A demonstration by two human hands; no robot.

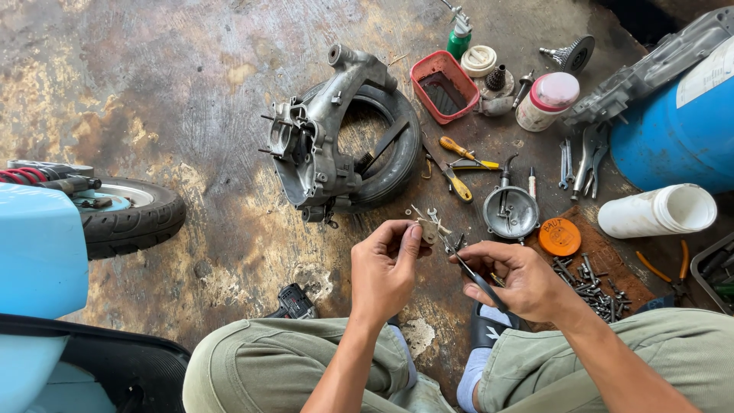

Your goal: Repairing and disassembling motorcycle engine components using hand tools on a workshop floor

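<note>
A small metal part (428, 228) is pinched between the thumb and fingers of the left hand (388, 264), held up over the floor (191, 84) just in front of the knees. The right hand (520, 279) is closed around a thin dark tool (468, 269) — its long axis runs up and to the left, tip touching or nearly touching the part. The right hand lies to the part's right and slightly lower; both are close. Beyond the part a grey engine casing (313, 145) rests on a tyre (397, 153). Pliers (459, 164), a round metal cover (511, 210), an orange lid (560, 235) and loose bolts (592, 287) lie to the right — none between hands and part.
</note>
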